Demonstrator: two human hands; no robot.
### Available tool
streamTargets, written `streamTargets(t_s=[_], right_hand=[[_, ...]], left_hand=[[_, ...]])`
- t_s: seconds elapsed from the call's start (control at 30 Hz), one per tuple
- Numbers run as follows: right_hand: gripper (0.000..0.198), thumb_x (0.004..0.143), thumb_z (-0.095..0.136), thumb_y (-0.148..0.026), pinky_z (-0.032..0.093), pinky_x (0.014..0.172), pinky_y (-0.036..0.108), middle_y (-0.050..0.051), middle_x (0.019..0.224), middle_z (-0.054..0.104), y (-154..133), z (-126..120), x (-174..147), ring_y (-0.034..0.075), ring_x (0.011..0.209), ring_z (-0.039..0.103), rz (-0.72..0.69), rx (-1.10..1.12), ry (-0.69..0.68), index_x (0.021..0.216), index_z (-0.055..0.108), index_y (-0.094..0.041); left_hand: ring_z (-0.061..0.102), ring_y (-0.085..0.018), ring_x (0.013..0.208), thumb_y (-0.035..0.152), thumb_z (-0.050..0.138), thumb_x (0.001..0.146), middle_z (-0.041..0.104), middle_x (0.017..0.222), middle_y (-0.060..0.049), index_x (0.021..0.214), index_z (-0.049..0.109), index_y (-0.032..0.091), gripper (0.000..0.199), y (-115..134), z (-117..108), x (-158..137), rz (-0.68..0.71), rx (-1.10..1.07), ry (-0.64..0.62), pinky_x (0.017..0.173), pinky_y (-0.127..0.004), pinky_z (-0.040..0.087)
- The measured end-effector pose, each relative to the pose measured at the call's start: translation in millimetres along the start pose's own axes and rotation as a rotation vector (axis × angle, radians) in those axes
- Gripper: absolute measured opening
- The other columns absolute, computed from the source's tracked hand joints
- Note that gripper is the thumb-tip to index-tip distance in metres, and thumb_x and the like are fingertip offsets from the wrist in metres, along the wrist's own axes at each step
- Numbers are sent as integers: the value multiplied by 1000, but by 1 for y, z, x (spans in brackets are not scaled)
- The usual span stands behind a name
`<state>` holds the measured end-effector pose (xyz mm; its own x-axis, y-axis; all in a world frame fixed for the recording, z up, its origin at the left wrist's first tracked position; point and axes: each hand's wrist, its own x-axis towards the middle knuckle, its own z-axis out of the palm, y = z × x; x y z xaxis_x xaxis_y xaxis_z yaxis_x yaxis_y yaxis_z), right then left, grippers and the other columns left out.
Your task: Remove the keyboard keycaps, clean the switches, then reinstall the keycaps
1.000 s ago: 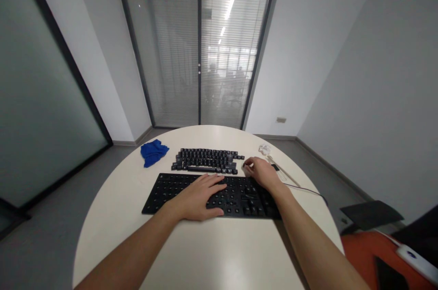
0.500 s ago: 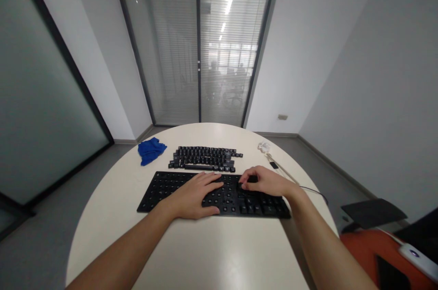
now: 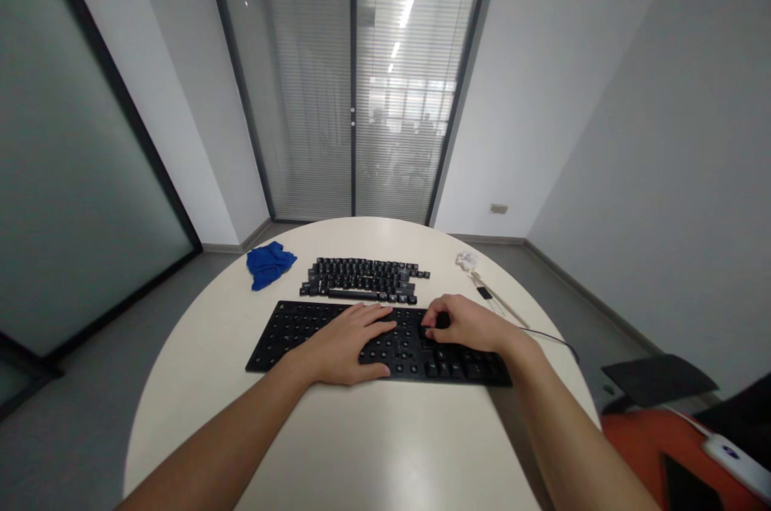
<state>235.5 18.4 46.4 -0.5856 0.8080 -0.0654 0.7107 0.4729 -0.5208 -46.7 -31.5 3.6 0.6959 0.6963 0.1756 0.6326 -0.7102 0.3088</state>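
Note:
A black keyboard lies across the table in front of me. Most of its left and middle part shows bare key posts, while dark keycaps sit on its right end. My left hand rests flat on the middle of the board, fingers spread. Over the right half, my right hand is closed in a pinch, thumb and forefinger meeting low at the key area. What sits between those fingertips is small and dark, apparently a keycap, and partly hidden. Behind the board, loose black keycaps are laid out in rows.
A blue cloth lies at the table's far left. Toward the right are a crumpled white item, a thin stick-like tool and a black cable. The round table has an orange chair beside it.
My right fingertips have shifted very slightly at the same spot on the keyboard, still pinched. My left hand stays flat in place. The whole view has moved a little.

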Motion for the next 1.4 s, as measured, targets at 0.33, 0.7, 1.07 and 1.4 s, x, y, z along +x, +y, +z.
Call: streamTargets(t_s=[0.33, 0.7, 1.07, 1.4], right_hand=[[16, 74, 67, -29, 44, 67, 27, 3, 82, 76, -8, 2, 1, 19, 74, 66, -1, -88, 9, 85, 75, -20], [14, 77, 67, -28, 41, 63, 27, 3, 76, 77, -18, 1, 4, 21, 71, 66, 78, -152, -38, 79, 79, -22], [23, 83, 64, -37, 45, 64, 27, 3, 77, 76, -1, 6, 5, 20, 71, 66, -17, 19, -13, 81, 78, -19], [51, 92, 55, -37, 48, 88, 32, 15, 122, 68, 59, 14, 28, 23, 96, 67, 216, -107, 299, 137, 53, -11]], left_hand=[[29, -32, 147, 55, 66, 84, 33, 160, -9, 147, 45, 24, 74, 0, -2, 0, 7, -7, 14, 122, -50, 21], [28, -31, 148, 55, 66, 84, 32, 160, -9, 147, 44, 24, 74, 0, 0, -1, 5, 1, 14, 122, -50, 21], [29, -31, 148, 55, 66, 84, 32, 160, -10, 147, 45, 23, 74, 2, -3, -3, -1, 14, 4, 123, -49, 20], [27, -31, 148, 55, 66, 84, 33, 160, -9, 147, 45, 23, 74, -3, -1, -5, 11, -11, 15, 123, -49, 18]])
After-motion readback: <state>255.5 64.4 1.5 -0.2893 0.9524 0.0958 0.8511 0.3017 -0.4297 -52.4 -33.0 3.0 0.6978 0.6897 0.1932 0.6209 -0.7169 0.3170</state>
